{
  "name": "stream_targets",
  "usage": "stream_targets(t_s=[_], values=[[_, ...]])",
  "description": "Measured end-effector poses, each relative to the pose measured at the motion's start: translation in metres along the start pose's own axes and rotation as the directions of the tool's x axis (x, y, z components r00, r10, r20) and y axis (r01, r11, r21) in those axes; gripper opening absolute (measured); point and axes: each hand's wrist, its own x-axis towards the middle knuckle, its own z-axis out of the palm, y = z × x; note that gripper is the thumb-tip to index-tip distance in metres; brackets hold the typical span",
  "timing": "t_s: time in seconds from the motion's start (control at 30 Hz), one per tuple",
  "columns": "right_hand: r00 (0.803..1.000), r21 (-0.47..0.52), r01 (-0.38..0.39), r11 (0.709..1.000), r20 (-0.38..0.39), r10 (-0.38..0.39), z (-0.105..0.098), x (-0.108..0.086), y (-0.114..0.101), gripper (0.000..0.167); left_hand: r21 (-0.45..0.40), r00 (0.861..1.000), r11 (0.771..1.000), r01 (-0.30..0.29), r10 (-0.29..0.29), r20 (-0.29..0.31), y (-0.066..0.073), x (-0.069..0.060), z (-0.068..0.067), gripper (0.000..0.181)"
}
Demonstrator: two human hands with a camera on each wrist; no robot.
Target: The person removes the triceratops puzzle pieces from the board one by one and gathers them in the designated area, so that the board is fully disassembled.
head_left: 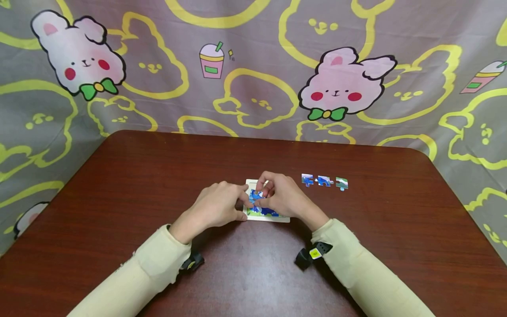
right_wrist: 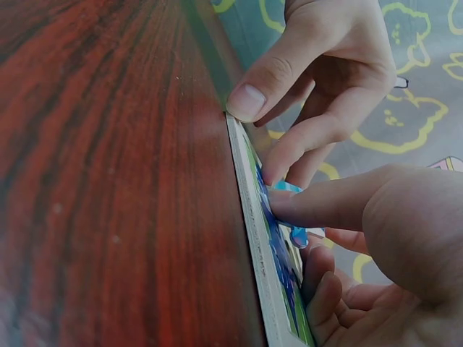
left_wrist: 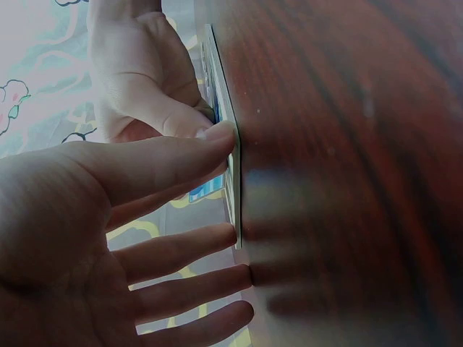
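The left hand reaches in with loosely straight fingers, its thumb pressing the near-left corner of the thin, white-rimmed tray, which lies flat on the glossy, wood-grained table. The right hand bends over the tray, pinching a blue piece between thumb and fingers. Farther right lie three flat, knobbed pieces, printed blue and green.
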Motion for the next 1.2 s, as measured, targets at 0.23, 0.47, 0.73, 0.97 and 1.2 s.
stream_targets(t_s=[0.23,0.47,0.73,0.97,1.2], values=[[1.0,0.014,0.01,1.0,-0.001,-0.01,0.0012,-0.0002,-0.0012,0.029,0.0,1.0,1.0,0.002,-0.002,-0.001,-0.0005,-0.0008,0.0002,0.021],[1.0,0.027,0.023,0.999,-0.012,-0.023,0.0011,-0.0008,-0.0016,0.028,0.004,1.0,1.0,0.003,-0.003,0.002,-0.0008,-0.0005,-0.0004,0.019],[1.0,-0.008,0.005,1.0,-0.02,-0.005,0.0004,-0.0012,-0.0013,0.025,0.002,1.0,1.0,-0.005,0.005,0.002,-0.0005,0.0003,0.0003,0.02],[0.999,-0.04,-0.008,0.999,-0.044,0.006,0.0,-0.001,-0.0008,0.024,-0.009,1.0,1.0,-0.006,0.006,-0.004,-0.0006,-0.0002,0.0007,0.02],[1.0,-0.052,-0.003,0.999,-0.024,0.001,-0.0026,-0.0015,-0.0008,0.026,-0.006,1.0,1.0,-0.002,0.002,0.0,-0.0003,-0.0004,0.0002,0.02]])
